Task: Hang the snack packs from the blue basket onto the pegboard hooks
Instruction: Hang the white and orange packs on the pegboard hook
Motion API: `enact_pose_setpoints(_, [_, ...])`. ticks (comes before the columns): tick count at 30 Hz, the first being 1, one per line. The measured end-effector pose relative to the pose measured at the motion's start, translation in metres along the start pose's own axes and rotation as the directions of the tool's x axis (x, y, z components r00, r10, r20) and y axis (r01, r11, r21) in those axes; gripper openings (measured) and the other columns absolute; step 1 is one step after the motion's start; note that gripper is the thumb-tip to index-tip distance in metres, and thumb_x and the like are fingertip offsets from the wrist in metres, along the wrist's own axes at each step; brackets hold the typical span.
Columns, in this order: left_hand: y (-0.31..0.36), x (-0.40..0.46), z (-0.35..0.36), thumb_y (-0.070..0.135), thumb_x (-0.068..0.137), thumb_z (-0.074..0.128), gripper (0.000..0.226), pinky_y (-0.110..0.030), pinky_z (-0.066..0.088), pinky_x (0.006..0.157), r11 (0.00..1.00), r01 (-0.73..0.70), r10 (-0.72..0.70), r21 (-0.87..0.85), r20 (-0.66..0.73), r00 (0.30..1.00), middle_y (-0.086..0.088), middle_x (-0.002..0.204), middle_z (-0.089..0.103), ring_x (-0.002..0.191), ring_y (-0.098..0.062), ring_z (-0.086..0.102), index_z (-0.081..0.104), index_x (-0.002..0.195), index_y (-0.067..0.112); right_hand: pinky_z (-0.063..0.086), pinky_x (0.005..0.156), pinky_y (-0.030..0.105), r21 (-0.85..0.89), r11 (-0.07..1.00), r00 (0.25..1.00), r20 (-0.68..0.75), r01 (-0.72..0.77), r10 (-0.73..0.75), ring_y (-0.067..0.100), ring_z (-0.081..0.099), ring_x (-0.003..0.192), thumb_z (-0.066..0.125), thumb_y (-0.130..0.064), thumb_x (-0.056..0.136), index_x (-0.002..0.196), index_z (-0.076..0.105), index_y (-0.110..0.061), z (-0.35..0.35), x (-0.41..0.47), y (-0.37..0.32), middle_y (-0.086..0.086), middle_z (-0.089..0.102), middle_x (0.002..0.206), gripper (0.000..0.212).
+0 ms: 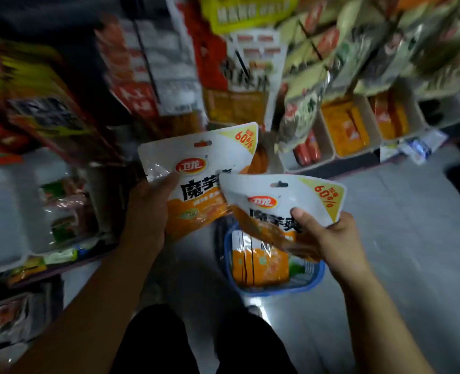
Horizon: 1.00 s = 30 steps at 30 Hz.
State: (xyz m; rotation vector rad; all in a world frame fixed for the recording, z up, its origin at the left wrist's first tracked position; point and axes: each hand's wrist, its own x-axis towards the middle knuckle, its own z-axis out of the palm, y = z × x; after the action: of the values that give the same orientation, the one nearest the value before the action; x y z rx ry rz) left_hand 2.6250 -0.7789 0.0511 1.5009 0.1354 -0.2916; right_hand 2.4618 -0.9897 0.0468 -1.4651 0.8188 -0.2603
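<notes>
- White-and-orange foil marks both snack packs in play: the left hand (149, 203) has its fingers wrapped around the left edge of the upper pack (196, 168), thumb pressed on the printed face, so the pack stands upright with its hang hole at the top.
- The right hand (331, 236) grips the lower pack (280, 203) from the right side, thumb on the front and fingers curled behind. This pack tilts and overlaps the bottom right corner of the other.
- Holding each pack by a side edge leaves the top strip and its slot clear, which I judge is the point: the slot has to slide onto a hook unobstructed.
- The blue basket (315, 282) sits on the floor (412, 225) just below the right hand, between the person's feet and the shelving. Several more orange packs (258, 265) stand on edge inside it, so the job looks far from finished.
- Hanging snack bags (174, 63) crowd the display above, badly blurred. Individual pegboard hooks cannot be picked out among them.
- Low bins (347, 128) of orange goods line the shelf to the right.
- Next, I expect one pack goes up to a free hook while the other waits in hand.
</notes>
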Motion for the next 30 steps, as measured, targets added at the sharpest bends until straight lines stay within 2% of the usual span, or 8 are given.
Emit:
enact_pose_setpoints(3, [0.064,-0.017,-0.023,0.018,0.085,0.065,0.02,-0.023,0.057,0.065,0.988,-0.151,0.149,-0.035,-0.051,0.988,0.015,0.085,0.075,0.08,-0.002,0.07,0.073,0.087,0.037,0.059,0.066,0.026,-0.054,0.98,0.967,0.181,0.192,-0.18,0.014,0.073,0.078,0.076,-0.044,0.061,0.083,0.076,-0.034,0.012,-0.006,-0.068,-0.007,0.077,0.082,0.024])
enact_pose_setpoints(6, [0.116,-0.032,-0.044,0.016,0.086,0.064,0.023,-0.017,0.056,0.066,0.952,-0.306,0.3,-0.02,-0.134,0.944,0.015,0.09,0.073,0.084,0.002,0.069,0.065,0.103,0.032,0.056,0.062,0.018,-0.089,0.94,0.89,0.361,0.33,-0.278,0.006,0.072,0.074,0.075,-0.044,0.063,0.08,0.074,-0.04,0.042,-0.008,-0.124,-0.013,0.076,0.08,0.017])
enact_pose_setpoints(9, [0.162,-0.043,-0.068,0.015,0.087,0.063,0.023,-0.035,0.058,0.075,0.921,-0.389,0.385,0.009,-0.174,0.907,0.005,0.1,0.074,0.092,-0.016,0.07,0.067,0.106,0.028,0.05,0.059,0.009,-0.034,0.896,0.806,0.454,0.443,-0.381,-0.001,0.07,0.075,0.073,-0.035,0.073,0.079,0.073,-0.037,0.083,-0.009,-0.166,-0.019,0.074,0.083,0.006])
enact_pose_setpoints(13, [0.21,-0.042,-0.102,0.022,0.083,0.064,0.016,-0.029,0.056,0.053,0.873,-0.488,0.482,0.023,-0.198,0.853,0.002,0.09,0.076,0.064,-0.013,0.07,0.074,0.092,0.031,0.049,0.065,0.008,0.054,0.839,0.719,0.489,0.541,-0.495,-0.005,0.067,0.086,0.073,-0.04,0.074,0.097,0.068,-0.034,0.134,-0.012,-0.206,-0.017,0.072,0.1,0.024])
enact_pose_setpoints(17, [0.24,-0.027,-0.125,0.031,0.073,0.068,0.023,-0.046,0.054,0.086,0.873,-0.483,0.467,-0.07,-0.169,0.868,0.0,0.099,0.075,0.094,-0.023,0.071,0.075,0.094,0.035,0.048,0.055,0.007,0.145,0.798,0.624,0.549,0.585,-0.556,-0.007,0.068,0.073,0.074,-0.04,0.073,0.086,0.072,-0.048,0.177,-0.017,-0.232,-0.023,0.073,0.081,0.015])
enact_pose_setpoints(22, [0.252,0.005,-0.137,0.035,0.076,0.066,0.028,-0.055,0.049,0.091,0.913,-0.348,0.347,-0.212,-0.043,0.937,-0.005,0.107,0.073,0.099,-0.028,0.069,0.072,0.103,0.033,0.048,0.05,0.009,0.214,0.796,0.682,0.42,0.567,-0.599,-0.002,0.069,0.064,0.071,-0.021,0.074,0.072,0.075,-0.027,0.214,-0.009,-0.241,-0.018,0.074,0.075,0.008])
enact_pose_setpoints(25, [0.26,0.019,-0.137,0.04,0.079,0.067,0.023,-0.044,0.055,0.083,0.914,-0.372,0.381,-0.161,0.022,0.924,-0.001,0.105,0.074,0.097,-0.022,0.07,0.071,0.101,0.036,0.049,0.052,0.009,0.159,0.79,0.722,0.33,0.593,-0.608,-0.002,0.069,0.067,0.07,-0.011,0.081,0.077,0.07,-0.025,0.222,0.0,-0.24,-0.02,0.074,0.076,0.014])
enact_pose_setpoints(30, [0.278,0.037,-0.135,0.033,0.078,0.066,0.015,-0.027,0.058,0.067,0.868,-0.491,0.488,-0.079,-0.054,0.871,0.001,0.094,0.075,0.086,-0.017,0.072,0.073,0.09,0.027,0.049,0.057,0.008,0.115,0.785,0.74,0.276,0.608,-0.613,0.0,0.07,0.073,0.07,-0.013,0.081,0.077,0.072,-0.023,0.228,0.006,-0.24,-0.018,0.075,0.079,0.011])
